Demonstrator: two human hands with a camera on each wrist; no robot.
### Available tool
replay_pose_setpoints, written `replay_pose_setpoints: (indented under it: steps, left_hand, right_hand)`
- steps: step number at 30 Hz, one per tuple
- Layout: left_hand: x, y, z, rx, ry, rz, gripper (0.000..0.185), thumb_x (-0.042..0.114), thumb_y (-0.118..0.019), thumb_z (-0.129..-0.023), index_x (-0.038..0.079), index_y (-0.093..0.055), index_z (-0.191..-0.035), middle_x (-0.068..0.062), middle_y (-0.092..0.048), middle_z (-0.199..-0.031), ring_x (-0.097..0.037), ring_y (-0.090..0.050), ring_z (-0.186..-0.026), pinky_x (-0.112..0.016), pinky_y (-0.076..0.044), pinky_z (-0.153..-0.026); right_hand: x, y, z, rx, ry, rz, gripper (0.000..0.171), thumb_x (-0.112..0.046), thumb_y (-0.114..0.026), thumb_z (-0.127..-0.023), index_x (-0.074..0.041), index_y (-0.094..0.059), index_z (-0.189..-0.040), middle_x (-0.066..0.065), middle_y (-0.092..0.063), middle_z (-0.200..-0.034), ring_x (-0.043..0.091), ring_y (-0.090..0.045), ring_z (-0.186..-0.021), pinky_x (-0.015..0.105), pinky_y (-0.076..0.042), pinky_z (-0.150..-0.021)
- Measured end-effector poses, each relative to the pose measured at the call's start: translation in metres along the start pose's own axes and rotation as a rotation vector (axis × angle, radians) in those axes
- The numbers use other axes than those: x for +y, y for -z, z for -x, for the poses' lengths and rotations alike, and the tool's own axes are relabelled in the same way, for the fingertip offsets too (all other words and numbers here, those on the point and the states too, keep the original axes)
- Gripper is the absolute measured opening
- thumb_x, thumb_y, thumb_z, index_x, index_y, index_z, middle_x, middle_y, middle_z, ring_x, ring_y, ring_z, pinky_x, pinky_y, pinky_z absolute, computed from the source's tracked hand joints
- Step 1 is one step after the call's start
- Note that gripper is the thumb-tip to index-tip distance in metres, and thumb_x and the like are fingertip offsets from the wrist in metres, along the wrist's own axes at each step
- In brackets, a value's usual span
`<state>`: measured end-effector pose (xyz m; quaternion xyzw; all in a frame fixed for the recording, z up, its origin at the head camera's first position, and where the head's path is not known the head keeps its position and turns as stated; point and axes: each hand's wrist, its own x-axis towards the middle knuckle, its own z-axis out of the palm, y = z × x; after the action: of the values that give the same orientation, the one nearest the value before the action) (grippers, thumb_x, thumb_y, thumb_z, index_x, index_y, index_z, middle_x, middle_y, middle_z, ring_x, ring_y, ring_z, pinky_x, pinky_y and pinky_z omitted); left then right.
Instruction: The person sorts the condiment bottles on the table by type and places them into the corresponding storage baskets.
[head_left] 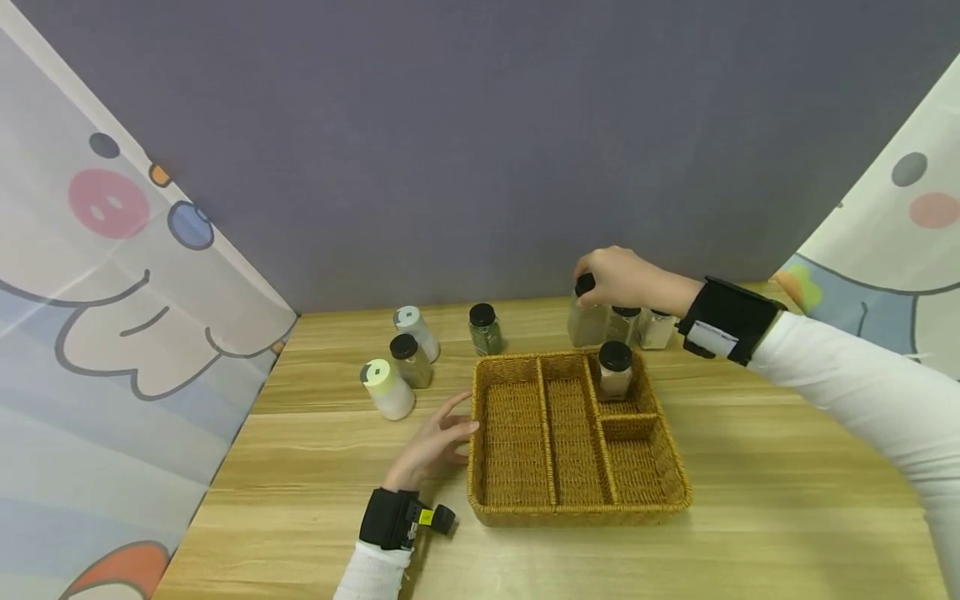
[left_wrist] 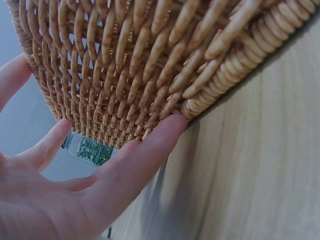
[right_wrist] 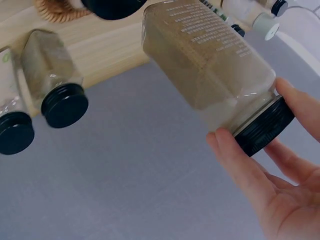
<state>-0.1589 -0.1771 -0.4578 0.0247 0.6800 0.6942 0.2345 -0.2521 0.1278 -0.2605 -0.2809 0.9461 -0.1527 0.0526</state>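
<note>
Right hand: my right hand [head_left: 622, 279] pinches the black cap of a spice jar [head_left: 585, 321]; in the right wrist view my fingers [right_wrist: 240, 165] curl round that cap rim.
Held jar: glass, filled with tan powder, standing on the table behind the basket, directly under my right fingertips.
Held jar writing: rows of small white print run down the glass [right_wrist: 210, 37]; too small to read.
Left hand: my left hand [head_left: 435, 442] lies with fingers straight and spread, holding nothing; the fingertips [left_wrist: 165, 132] touch the outer left wall of the wicker basket [head_left: 517, 500].
Basket count: one, with four compartments.
Jars in basket: one black-capped jar [head_left: 615, 367], in the far right compartment, just below my right fingers.
Jars beside held jar: two black-capped jars [head_left: 622, 321] [head_left: 657, 327], just right of my right fingers.
Jars beyond left fingertips: two black-capped [head_left: 410, 360] [head_left: 485, 327] and two white-capped [head_left: 416, 331] [head_left: 386, 387].
Jar total: eight.
Labels: no brand legible.
</note>
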Motion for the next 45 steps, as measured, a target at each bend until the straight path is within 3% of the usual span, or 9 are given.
replay_pose_setpoints:
  steps: [9,17,24,29,34,41,45]
  left_hand:
    - [0.001,0.000,0.000,-0.001,0.006,-0.014,0.065,0.020,-0.059,-0.085,0.017,-0.025,-0.139,-0.027,-0.035,-0.130,-0.028,-0.051,-0.103,-0.046,-0.050,-0.076]
    - [0.003,0.000,0.002,0.000,0.012,-0.029,0.066,0.024,-0.061,-0.084,0.019,-0.025,-0.139,-0.026,-0.035,-0.130,-0.030,-0.050,-0.105,-0.045,-0.049,-0.077]
    - [0.000,0.004,0.003,-0.021,-0.014,-0.044,0.068,0.029,-0.061,-0.083,0.020,-0.024,-0.140,-0.026,-0.036,-0.129,-0.031,-0.049,-0.107,-0.047,-0.049,-0.077]
    - [-0.010,0.012,0.000,-0.053,-0.045,-0.045,0.068,0.033,-0.061,-0.082,0.023,-0.025,-0.139,-0.024,-0.039,-0.127,-0.030,-0.051,-0.105,-0.047,-0.049,-0.077]
    - [-0.019,0.020,-0.005,-0.048,-0.023,-0.039,0.063,0.031,-0.061,-0.082,0.032,-0.029,-0.137,-0.017,-0.044,-0.125,-0.027,-0.053,-0.104,-0.044,-0.050,-0.076]
    - [-0.024,0.022,-0.005,-0.045,-0.064,-0.014,0.067,0.030,-0.061,-0.082,0.023,-0.026,-0.139,-0.023,-0.042,-0.124,-0.029,-0.054,-0.102,-0.046,-0.050,-0.074]
    - [-0.028,0.023,-0.009,-0.016,-0.022,0.002,0.065,0.026,-0.062,-0.083,0.026,-0.027,-0.138,-0.020,-0.043,-0.124,-0.026,-0.055,-0.101,-0.046,-0.050,-0.075]
  right_hand:
    - [-0.016,-0.009,0.004,-0.021,-0.007,-0.024,0.040,-0.016,-0.066,-0.079,0.006,-0.055,-0.110,0.020,-0.057,-0.102,0.024,-0.055,-0.077,0.031,-0.045,-0.059]
    - [-0.024,-0.020,0.009,-0.008,0.011,-0.028,0.040,-0.015,-0.068,-0.077,0.005,-0.056,-0.110,0.019,-0.058,-0.102,0.019,-0.054,-0.070,0.028,-0.039,-0.054]
    - [-0.033,-0.032,0.010,0.010,0.005,-0.009,0.041,-0.018,-0.070,-0.076,0.003,-0.058,-0.108,0.018,-0.059,-0.105,0.020,-0.057,-0.073,0.027,-0.041,-0.054]
    - [-0.038,-0.040,0.010,0.014,0.006,-0.005,0.039,-0.019,-0.070,-0.075,0.002,-0.059,-0.106,0.015,-0.059,-0.099,0.016,-0.052,-0.064,0.026,-0.035,-0.051]
    - [-0.041,-0.047,0.009,0.028,0.011,-0.008,0.037,-0.019,-0.069,-0.076,0.002,-0.059,-0.104,0.012,-0.060,-0.090,0.014,-0.044,-0.055,0.025,-0.028,-0.049]
    - [-0.041,-0.058,0.008,0.040,0.007,-0.026,0.028,-0.018,-0.070,-0.075,0.000,-0.061,-0.094,0.004,-0.055,-0.071,0.013,-0.039,-0.052,0.023,-0.026,-0.047]
    - [-0.041,-0.065,0.009,0.059,0.018,-0.013,0.030,-0.017,-0.071,-0.074,0.002,-0.060,-0.095,0.005,-0.059,-0.075,0.013,-0.044,-0.055,0.021,-0.030,-0.046]
